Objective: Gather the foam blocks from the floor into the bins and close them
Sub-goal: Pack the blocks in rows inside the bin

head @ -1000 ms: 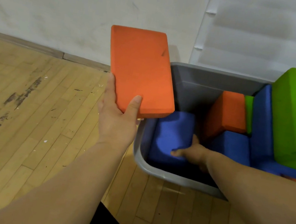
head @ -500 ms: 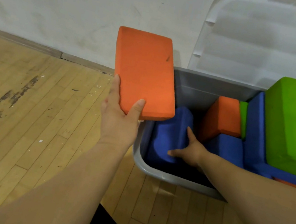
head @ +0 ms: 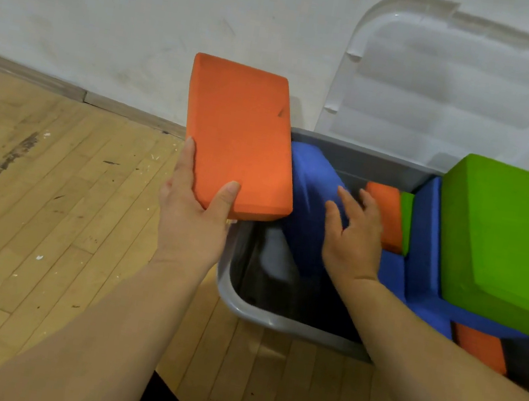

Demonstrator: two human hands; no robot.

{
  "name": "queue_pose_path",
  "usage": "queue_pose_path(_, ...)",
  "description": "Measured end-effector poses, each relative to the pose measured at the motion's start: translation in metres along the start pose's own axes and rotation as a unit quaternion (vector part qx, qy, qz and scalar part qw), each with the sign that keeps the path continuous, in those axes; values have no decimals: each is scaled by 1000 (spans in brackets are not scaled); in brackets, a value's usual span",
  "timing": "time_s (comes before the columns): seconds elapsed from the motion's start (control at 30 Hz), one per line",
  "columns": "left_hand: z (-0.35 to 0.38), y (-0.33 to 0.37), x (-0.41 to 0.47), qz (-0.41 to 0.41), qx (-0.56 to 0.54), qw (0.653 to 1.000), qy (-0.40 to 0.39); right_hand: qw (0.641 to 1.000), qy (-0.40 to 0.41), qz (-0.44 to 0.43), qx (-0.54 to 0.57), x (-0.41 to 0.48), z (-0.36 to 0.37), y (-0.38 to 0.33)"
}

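Our left hand (head: 190, 223) grips the orange block (head: 242, 134) by its near end, thumb on top. Our right hand (head: 353, 242) reaches into the bin (head: 272, 319), fingers spread flat against a tilted blue block (head: 308, 200).

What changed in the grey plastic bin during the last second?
The right hand rose, tipping the rounded blue foam block from lying flat to leaning on end in the grey plastic bin. The left hand still holds the flat orange foam block above its rim; the other blocks stayed put.
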State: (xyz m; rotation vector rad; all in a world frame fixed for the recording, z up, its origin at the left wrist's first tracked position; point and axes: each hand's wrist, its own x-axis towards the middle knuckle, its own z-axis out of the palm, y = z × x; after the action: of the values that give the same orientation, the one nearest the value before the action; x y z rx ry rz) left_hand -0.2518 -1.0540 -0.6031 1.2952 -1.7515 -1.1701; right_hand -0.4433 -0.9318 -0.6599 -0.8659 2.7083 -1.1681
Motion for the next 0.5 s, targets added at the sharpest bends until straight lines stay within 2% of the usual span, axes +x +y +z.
queue_pose_path(0.13,2,-4,0,9,0,1000,-1,998,-43,24,-26,-5,15,16)
queue_pose_path(0.2,3,-6,1,6,1,1000,0,994,-94,29,-49,-6,7,21)
queue_pose_path(0.27,3,-6,2,7,-2,1000,1,989,-139,18,-51,-7,-5,23)
queue_pose_path(0.3,2,-6,2,11,-4,1000,1,990,-135,6,-37,-6,-11,21)
queue_pose_path(0.33,2,-6,4,15,-6,1000,2,994,-111,-8,-20,-4,-17,16)
queue_pose_path(0.43,2,-10,7,16,-4,1000,6,996,31,-73,38,5,-32,-6)
queue_pose_path(0.5,3,-11,8,10,-6,1000,6,992,77,-72,73,11,-39,-20)
